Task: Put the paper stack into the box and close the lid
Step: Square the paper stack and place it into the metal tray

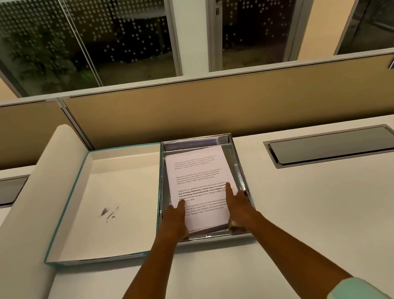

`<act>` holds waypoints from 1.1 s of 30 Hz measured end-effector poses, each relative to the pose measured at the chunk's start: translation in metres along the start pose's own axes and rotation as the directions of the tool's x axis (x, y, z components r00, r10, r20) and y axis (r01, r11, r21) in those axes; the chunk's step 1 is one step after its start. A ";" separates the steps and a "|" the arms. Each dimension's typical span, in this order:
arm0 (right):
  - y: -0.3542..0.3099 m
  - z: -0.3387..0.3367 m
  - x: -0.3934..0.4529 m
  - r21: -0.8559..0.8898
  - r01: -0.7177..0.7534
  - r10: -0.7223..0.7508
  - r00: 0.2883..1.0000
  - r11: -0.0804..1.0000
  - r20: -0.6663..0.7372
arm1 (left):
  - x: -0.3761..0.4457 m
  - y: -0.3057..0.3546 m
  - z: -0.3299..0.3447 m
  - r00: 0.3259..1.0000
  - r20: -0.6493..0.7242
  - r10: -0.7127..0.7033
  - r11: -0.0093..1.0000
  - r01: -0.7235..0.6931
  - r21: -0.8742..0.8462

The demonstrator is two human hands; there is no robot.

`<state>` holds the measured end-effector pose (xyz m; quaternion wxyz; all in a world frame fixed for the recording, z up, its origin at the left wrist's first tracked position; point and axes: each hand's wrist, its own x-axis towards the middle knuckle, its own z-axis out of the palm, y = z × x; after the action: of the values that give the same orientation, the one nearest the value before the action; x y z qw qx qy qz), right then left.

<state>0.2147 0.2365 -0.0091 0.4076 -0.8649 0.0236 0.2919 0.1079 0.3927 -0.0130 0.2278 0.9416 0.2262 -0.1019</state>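
Observation:
A white paper stack (pixel 198 172) with printed text lies inside the silver-lined box (pixel 237 168) on the desk. My left hand (pixel 175 219) grips the stack's near left edge. On the near right edge, my right hand (pixel 237 206) holds the stack with a finger stretched over the top sheet. The box's lid (pixel 105 205), white inside with a teal rim and a small dark mark, lies open and flat to the left of the box, joined along its side.
A tan partition wall (pixel 235 105) rises just behind the box. A dark recessed cable hatch (pixel 334 144) sits in the desk to the right. A low white divider (pixel 19 220) runs along the left. Glass doors stand beyond.

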 end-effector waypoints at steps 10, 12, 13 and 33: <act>-0.007 0.010 -0.005 0.107 -0.065 0.078 0.989 0.992 -0.123 | 0.008 -0.002 0.007 1.000 -0.021 -0.014 0.997 0.016 0.073; -0.008 0.011 -0.008 0.107 -0.088 0.101 0.987 0.990 -0.124 | 0.008 -0.002 0.008 1.000 -0.023 -0.008 0.997 0.010 0.072; -0.008 0.011 -0.007 0.106 -0.092 0.104 0.988 0.990 -0.118 | 0.007 -0.003 0.010 1.000 -0.023 -0.009 0.998 0.010 0.067; 0.007 0.014 -0.005 -0.539 0.074 -0.098 0.995 0.839 -0.017 | 0.000 0.008 0.009 0.992 -0.095 -0.082 0.996 0.079 -0.032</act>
<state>0.2017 0.2409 -0.0179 0.1609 -0.9509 -0.0891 0.2491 0.1107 0.3818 -0.0178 0.2257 0.9321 0.2762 -0.0625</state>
